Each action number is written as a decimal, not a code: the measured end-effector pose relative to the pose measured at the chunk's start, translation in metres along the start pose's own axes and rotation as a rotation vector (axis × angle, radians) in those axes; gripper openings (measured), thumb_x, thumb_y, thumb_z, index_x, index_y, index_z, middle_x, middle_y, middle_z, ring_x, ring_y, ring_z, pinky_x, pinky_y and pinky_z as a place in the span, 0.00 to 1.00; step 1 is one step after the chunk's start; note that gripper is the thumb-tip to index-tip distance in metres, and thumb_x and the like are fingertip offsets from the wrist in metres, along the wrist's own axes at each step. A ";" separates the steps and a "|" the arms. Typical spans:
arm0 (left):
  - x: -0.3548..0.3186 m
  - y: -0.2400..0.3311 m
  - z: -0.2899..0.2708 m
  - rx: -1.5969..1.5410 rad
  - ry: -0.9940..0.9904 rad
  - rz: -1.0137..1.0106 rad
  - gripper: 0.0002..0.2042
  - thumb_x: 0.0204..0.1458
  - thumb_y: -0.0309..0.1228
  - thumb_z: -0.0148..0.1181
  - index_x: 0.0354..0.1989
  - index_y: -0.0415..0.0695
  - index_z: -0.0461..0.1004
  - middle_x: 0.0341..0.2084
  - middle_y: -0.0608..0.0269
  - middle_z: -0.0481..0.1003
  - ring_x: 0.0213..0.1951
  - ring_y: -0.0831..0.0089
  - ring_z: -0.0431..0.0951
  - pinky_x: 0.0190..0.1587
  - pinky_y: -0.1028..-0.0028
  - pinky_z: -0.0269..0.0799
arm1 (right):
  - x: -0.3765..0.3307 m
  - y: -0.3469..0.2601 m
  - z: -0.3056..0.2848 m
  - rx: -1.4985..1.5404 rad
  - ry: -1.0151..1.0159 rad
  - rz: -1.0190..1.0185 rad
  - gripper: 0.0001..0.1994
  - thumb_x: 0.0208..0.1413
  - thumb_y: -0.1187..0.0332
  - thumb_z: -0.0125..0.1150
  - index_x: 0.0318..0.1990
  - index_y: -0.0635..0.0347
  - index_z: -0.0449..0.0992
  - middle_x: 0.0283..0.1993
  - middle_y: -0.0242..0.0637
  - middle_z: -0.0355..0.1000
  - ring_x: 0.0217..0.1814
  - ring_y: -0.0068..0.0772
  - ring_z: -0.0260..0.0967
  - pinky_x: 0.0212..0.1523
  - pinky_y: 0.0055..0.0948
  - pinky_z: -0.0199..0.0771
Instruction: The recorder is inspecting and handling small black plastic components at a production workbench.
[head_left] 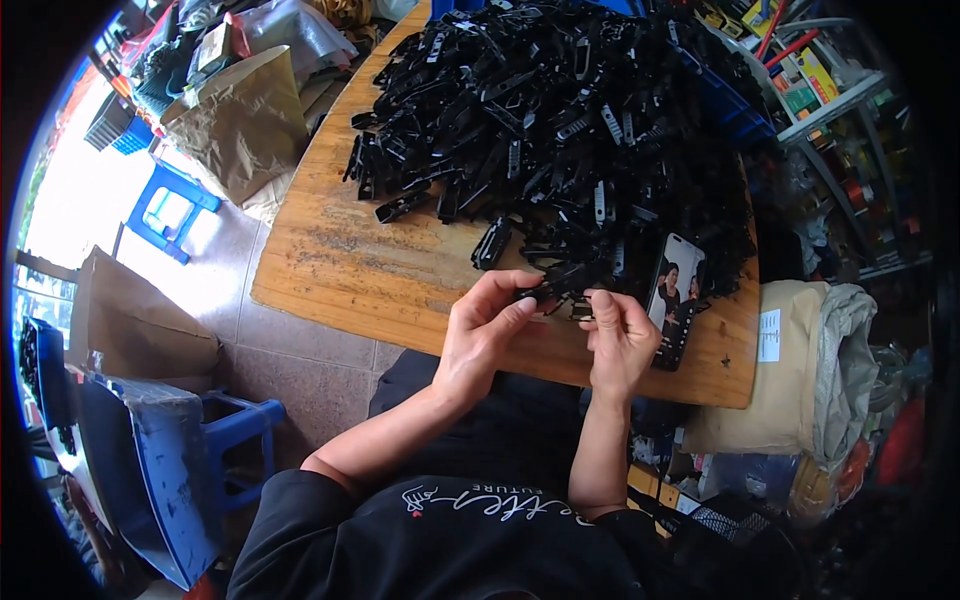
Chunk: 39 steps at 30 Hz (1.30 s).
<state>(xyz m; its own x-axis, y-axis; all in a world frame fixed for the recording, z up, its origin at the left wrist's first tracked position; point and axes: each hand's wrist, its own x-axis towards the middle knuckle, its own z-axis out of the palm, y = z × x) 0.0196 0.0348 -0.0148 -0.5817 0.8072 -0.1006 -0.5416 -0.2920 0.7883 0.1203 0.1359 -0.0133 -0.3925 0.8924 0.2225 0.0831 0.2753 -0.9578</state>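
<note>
Between both hands, small black plastic clip (556, 290) pinched at each end; left hand (483, 325) gripping its left end, right hand (618, 340) its right; just right of the grip, phone (676, 300) lying on wooden table (340, 265); beyond, heaped black clips (560, 120); farther left, brown paper bag (240, 125).

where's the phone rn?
Head view: the phone lies on the wooden table near its front right edge, just right of the right hand, beside the pile of black plastic clips.
</note>
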 end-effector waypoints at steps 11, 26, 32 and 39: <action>-0.010 0.015 -0.011 0.200 -0.121 -0.038 0.15 0.53 0.24 0.52 0.50 0.36 0.66 0.36 0.58 0.74 0.39 0.74 0.75 0.42 0.78 0.70 | 0.000 -0.035 0.000 -0.229 -0.090 -0.304 0.07 0.44 0.73 0.66 0.30 0.65 0.76 0.22 0.31 0.69 0.22 0.15 0.62 0.23 0.15 0.60; -0.026 0.032 -0.042 0.177 0.134 -0.015 0.10 0.50 0.23 0.54 0.42 0.37 0.71 0.26 0.64 0.73 0.25 0.80 0.70 0.30 0.81 0.68 | 0.005 -0.022 0.026 -0.461 -0.098 -0.571 0.11 0.43 0.73 0.65 0.38 0.60 0.76 0.18 0.34 0.65 0.17 0.23 0.61 0.18 0.21 0.59; -0.020 0.049 -0.060 0.223 0.167 0.092 0.14 0.51 0.24 0.53 0.47 0.37 0.69 0.26 0.65 0.72 0.29 0.81 0.70 0.37 0.81 0.66 | 0.035 -0.022 0.028 -0.876 -0.326 -0.681 0.04 0.43 0.73 0.63 0.28 0.61 0.76 0.27 0.32 0.64 0.25 0.23 0.60 0.25 0.20 0.59; -0.011 0.045 -0.049 0.208 0.066 0.009 0.18 0.49 0.22 0.51 0.51 0.36 0.66 0.29 0.61 0.73 0.33 0.77 0.72 0.42 0.79 0.66 | 0.032 -0.028 0.011 -0.092 -0.507 -0.160 0.05 0.50 0.72 0.59 0.29 0.64 0.73 0.30 0.27 0.67 0.27 0.12 0.57 0.27 0.13 0.58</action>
<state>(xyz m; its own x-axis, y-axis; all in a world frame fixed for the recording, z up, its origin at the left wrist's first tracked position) -0.0280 -0.0121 -0.0081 -0.6283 0.7675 -0.1273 -0.4036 -0.1817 0.8967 0.0956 0.1530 0.0183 -0.7977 0.5589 0.2264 0.0575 0.4441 -0.8941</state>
